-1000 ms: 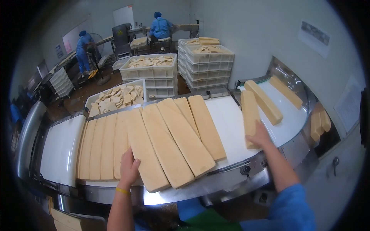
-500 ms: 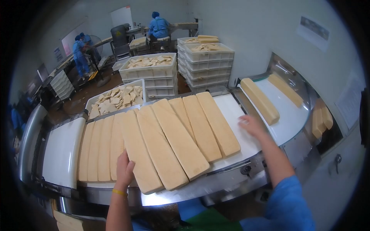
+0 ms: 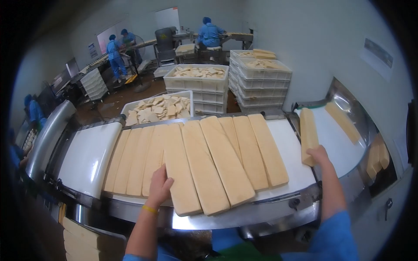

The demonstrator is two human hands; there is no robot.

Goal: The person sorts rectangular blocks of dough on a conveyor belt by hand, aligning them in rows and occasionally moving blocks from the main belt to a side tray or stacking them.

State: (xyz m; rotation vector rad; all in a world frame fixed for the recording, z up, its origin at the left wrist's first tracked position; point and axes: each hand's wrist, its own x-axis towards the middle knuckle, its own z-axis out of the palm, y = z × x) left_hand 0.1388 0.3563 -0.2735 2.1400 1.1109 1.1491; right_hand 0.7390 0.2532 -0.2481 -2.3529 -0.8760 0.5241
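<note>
Long, pale, loaf-like slabs [image 3: 141, 163] lie side by side on a white belt in front of me. Several upper slabs [image 3: 204, 172] lie slanted across them, their near ends jutting over the metal edge. My left hand [image 3: 160, 186] is closed at the left edge of the leftmost upper slab [image 3: 185, 187], thumb against its side; its fingertips are partly hidden. At the right, my right hand [image 3: 318, 155] grips the near end of a slab [image 3: 308, 132] on the curved white belt [image 3: 333, 139]. A second slab [image 3: 342, 122] lies farther right on that belt.
Behind the belt stands a white crate [image 3: 191, 102] of broken pale pieces, with stacked crates [image 3: 263, 82] beyond. A metal roller cover [image 3: 50, 137] stands at the left. More slabs [image 3: 80, 239] sit low at the left. Co-workers [image 3: 210, 35] in blue are farther back.
My right hand has moved right, from beside the belt onto the slab on the curved belt, and closed on it. My left hand stays at the upper slab's edge. The view has turned left.
</note>
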